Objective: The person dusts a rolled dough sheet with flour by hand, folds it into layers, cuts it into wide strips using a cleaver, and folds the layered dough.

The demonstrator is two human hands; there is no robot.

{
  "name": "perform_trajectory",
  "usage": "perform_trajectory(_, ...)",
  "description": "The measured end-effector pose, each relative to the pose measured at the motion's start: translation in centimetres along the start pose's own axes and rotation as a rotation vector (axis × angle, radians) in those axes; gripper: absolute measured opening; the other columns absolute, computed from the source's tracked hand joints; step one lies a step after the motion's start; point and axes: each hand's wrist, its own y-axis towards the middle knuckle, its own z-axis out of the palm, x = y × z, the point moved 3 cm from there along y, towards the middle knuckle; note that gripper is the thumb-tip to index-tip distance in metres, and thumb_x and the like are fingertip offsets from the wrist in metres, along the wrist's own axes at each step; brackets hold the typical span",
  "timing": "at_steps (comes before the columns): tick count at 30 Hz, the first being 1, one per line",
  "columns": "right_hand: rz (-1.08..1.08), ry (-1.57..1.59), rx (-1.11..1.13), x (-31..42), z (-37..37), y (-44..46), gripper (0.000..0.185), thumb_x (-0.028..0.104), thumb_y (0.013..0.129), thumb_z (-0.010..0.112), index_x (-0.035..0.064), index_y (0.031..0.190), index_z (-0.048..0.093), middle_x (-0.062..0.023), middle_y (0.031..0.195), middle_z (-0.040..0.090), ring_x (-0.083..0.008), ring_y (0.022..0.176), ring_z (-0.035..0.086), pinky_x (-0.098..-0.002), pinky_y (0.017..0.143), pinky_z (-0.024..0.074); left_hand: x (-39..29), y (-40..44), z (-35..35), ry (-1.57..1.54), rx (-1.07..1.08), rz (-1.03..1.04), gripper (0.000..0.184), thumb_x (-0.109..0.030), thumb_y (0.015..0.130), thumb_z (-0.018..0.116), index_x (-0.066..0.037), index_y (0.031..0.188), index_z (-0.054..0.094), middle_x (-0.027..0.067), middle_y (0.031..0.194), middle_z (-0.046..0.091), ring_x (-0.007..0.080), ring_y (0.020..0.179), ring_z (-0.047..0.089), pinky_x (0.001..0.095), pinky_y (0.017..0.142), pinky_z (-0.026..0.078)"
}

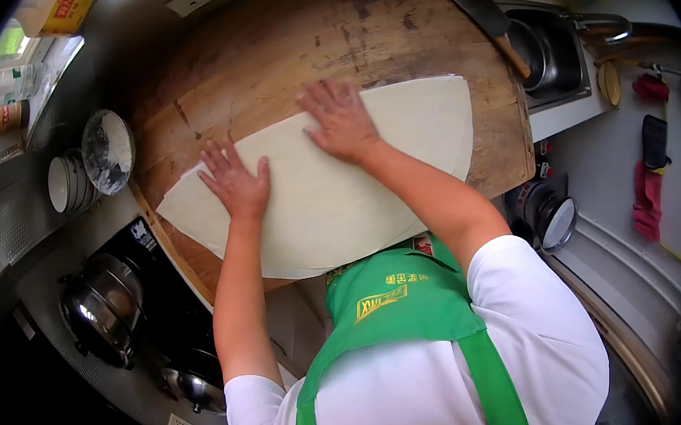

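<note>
Head view looked down on a wooden surface [260,60], where a large pale sheet of dough [339,196] lay flat across the near half. Its outline was close to a half circle, the straighter edge on the far side and the curved one reaching towards the green apron [398,297] of the person at work. Along the right end, a second edge line ran just inside the outer one.

The left grip [238,185] was open, palm down on the dough towards its left end, fingers spread and thumb out, the fingertips at the far edge. The right grip [344,126] was open too, palm down nearer the middle, its fingers reaching past that edge over bare wood. Neither was closed around anything.

At the far right corner lay a broad dark blade [475,4] with a wooden handle [513,58] pointing towards the sink [577,75]. Beyond the left edge stood a bowl dusted with white powder [109,151], just beside some stacked bowls [63,186].
</note>
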Motion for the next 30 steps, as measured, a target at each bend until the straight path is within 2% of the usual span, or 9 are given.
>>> perform_trajectory(4,0.271,-0.165,-0.150,-12.5,-3.0,-5.8,0.060,0.037,0.098,0.053,0.0161,0.154,0.045,-0.0115,0.164,0.034,-0.0349,0.153,0.025,-0.0557,0.126,0.0140,-10.5,0.3,0.4,-0.082,0.045,0.342,0.088,-0.059,0.093,0.057,-0.006,0.159,0.033,0.0214,0.168,0.020,0.0417,0.157,0.010,0.0624,0.124,0.004)
perform_trajectory(10,0.400,-0.054,-0.273,-15.9,-3.6,-10.5,0.057,0.020,0.096,0.060,0.0054,0.149,0.047,-0.0215,0.158,0.041,-0.0400,0.147,0.036,-0.0502,0.124,0.0255,-14.2,-3.2,2.4,-0.205,0.058,0.597,0.073,-0.054,0.096,0.054,-0.021,0.159,0.039,0.0136,0.170,0.023,0.0401,0.157,0.013,0.0591,0.126,0.008)
perform_trajectory(15,0.508,0.047,-0.244,-13.8,-4.0,-12.3,0.057,0.007,0.087,0.066,0.0005,0.142,0.054,-0.0241,0.147,0.052,-0.0429,0.138,0.045,-0.0475,0.117,0.0372,-2.0,-6.2,2.0,-0.033,-0.079,0.109,0.068,-0.045,0.097,0.056,-0.021,0.158,0.041,0.0151,0.169,0.023,0.0417,0.156,0.016,0.0586,0.125,0.010)
perform_trajectory(19,0.534,0.178,-0.341,-14.7,-4.7,-12.7,0.054,0.010,0.084,0.068,-0.0018,0.136,0.058,-0.0259,0.135,0.060,-0.0437,0.126,0.054,-0.0486,0.110,0.0418,8.3,-11.2,1.6,0.032,-0.189,-0.327,0.066,-0.036,0.096,0.059,-0.017,0.157,0.042,0.0195,0.166,0.028,0.0427,0.152,0.025,0.0557,0.124,0.019)
perform_trajectory(21,0.647,0.318,-0.362,-17.6,-2.7,-12.3,0.057,0.012,0.082,0.070,-0.0035,0.135,0.057,-0.0276,0.127,0.063,-0.0419,0.116,0.062,-0.0472,0.102,0.0489,12.0,-12.6,1.5,-0.233,-0.270,-0.654,0.059,-0.024,0.094,0.062,-0.011,0.150,0.049,0.0222,0.159,0.037,0.0420,0.145,0.035,0.0522,0.119,0.029)
perform_trajectory(23,0.753,0.462,-0.380,-19.8,-1.9,-11.7,0.057,0.022,0.084,0.075,-0.0045,0.133,0.059,-0.0256,0.121,0.067,-0.0347,0.105,0.068,-0.0421,0.093,0.0534,17.5,-13.0,4.5,-0.325,-0.551,-0.808,0.040,-0.013,0.088,0.060,-0.001,0.126,0.063,0.0253,0.128,0.062,0.0416,0.123,0.056,0.0472,0.108,0.043)
perform_trajectory(26,0.785,0.684,-0.508,-23.2,1.0,-11.2,0.055,0.028,0.086,0.077,-0.0042,0.129,0.061,-0.0237,0.112,0.070,-0.0309,0.098,0.070,-0.0392,0.087,0.0549,19.2,-11.2,2.4,-0.556,-0.461,-1.011,0.035,-0.012,0.087,0.062,0.005,0.118,0.064,0.0262,0.119,0.066,0.0422,0.117,0.060,0.0453,0.102,0.048)
perform_trajectory(28,0.864,0.470,-0.224,-23.6,0.5,-10.6,0.047,0.031,0.090,0.074,-0.0061,0.117,0.066,-0.0169,0.100,0.073,-0.0237,0.089,0.069,-0.0387,0.078,0.0530,21.2,-10.3,3.7,-0.601,-0.708,-1.242,0.040,-0.023,0.091,0.060,0.008,0.114,0.068,0.0279,0.120,0.068,0.0435,0.116,0.062,0.0467,0.100,0.049)
perform_trajectory(30,0.734,0.447,-0.188,-19.9,-2.9,-9.9,0.041,0.035,0.092,0.071,-0.0026,0.108,0.068,-0.0146,0.092,0.072,-0.0250,0.084,0.069,-0.0401,0.076,0.0524,22.8,-9.6,3.4,-0.752,-0.583,-1.329,0.046,-0.030,0.093,0.057,0.009,0.112,0.069,0.0301,0.119,0.068,0.0443,0.114,0.064,0.0475,0.100,0.049)
